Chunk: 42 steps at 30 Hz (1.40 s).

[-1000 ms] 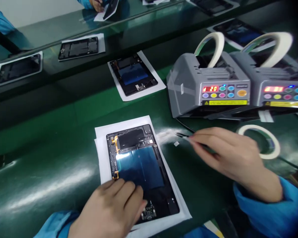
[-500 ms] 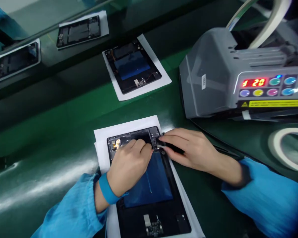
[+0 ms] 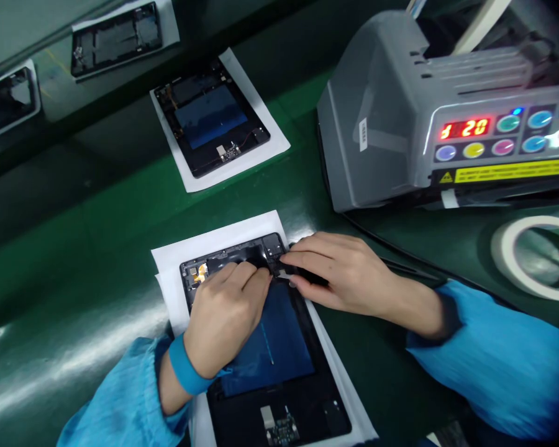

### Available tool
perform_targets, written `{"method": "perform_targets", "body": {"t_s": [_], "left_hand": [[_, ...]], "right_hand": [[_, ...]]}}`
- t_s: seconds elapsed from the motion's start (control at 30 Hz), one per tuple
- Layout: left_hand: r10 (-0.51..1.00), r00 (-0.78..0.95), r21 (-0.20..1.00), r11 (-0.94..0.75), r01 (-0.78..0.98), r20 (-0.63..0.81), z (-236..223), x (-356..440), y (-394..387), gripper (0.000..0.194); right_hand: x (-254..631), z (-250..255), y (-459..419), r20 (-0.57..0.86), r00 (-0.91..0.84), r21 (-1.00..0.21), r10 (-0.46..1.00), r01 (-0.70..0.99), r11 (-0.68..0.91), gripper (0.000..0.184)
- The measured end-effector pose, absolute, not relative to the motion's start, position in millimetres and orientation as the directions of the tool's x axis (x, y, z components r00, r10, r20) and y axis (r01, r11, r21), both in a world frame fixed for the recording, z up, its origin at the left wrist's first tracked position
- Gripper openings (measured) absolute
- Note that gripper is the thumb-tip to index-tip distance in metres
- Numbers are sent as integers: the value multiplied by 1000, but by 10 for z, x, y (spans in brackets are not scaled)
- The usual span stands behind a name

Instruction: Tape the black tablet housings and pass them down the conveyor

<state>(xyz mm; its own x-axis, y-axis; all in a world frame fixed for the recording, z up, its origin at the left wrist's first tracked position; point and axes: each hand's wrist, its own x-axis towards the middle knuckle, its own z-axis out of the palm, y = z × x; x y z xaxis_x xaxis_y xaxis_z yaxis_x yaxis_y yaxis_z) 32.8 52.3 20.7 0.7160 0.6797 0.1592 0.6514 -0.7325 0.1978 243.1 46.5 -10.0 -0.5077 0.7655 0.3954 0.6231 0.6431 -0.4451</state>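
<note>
An opened tablet (image 3: 326,397) lies on white paper sheets (image 3: 168,251), with its blue-covered battery (image 3: 284,341) and a small circuit board (image 3: 282,429) exposed. My left hand (image 3: 228,316), wearing a blue wrist strap (image 3: 186,366), rests over the tablet's upper part. Its fingers are bent and pinched together near the top right corner; what they hold is hidden. My right hand (image 3: 340,270) reaches in from the right with thumb and fingers closed at that corner. A small pale strip (image 3: 284,274) shows at its fingertips, close to the left fingertips.
Another opened tablet (image 3: 214,118) lies on paper behind. Two more, a tablet (image 3: 116,40) and a tablet (image 3: 7,102), sit on a strip farther back. A grey tape dispenser (image 3: 377,124) reading 20 stands at right, near a tape roll (image 3: 507,261) and a black cable (image 3: 400,248).
The whole scene has shifted left and slightly up in view as the camera turned. Both hands stay at the same corner of the tablet, with little visible movement against it.
</note>
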Motion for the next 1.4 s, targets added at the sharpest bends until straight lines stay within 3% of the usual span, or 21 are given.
{"method": "perform_targets", "body": {"t_s": [0.17,0.27,0.53,0.93,1.23,1.4], "left_hand": [[592,784,-18,-796,605,188,207,335,542,14],[575,792,-57,-801,596,203,194,340,568,13],[604,763,65,-792,607,231,165,368,624,19],[672,710,376,-726,576,212,126,343,644,15],[682,705,336,-722,605,196,107,336,644,17],[683,701,328,-723,608,205,87,339,634,18]], "right_hand": [[2428,-115,461,381,-504,-446,775,634,631,18],[2428,-118,462,371,-514,-435,773,639,634,20],[2431,-124,468,373,-535,-413,758,636,652,21],[2438,-117,459,371,-540,-396,755,644,655,22],[2445,-104,465,369,-558,-375,743,642,669,23],[2404,-43,442,339,-600,-255,724,682,685,22]]}}
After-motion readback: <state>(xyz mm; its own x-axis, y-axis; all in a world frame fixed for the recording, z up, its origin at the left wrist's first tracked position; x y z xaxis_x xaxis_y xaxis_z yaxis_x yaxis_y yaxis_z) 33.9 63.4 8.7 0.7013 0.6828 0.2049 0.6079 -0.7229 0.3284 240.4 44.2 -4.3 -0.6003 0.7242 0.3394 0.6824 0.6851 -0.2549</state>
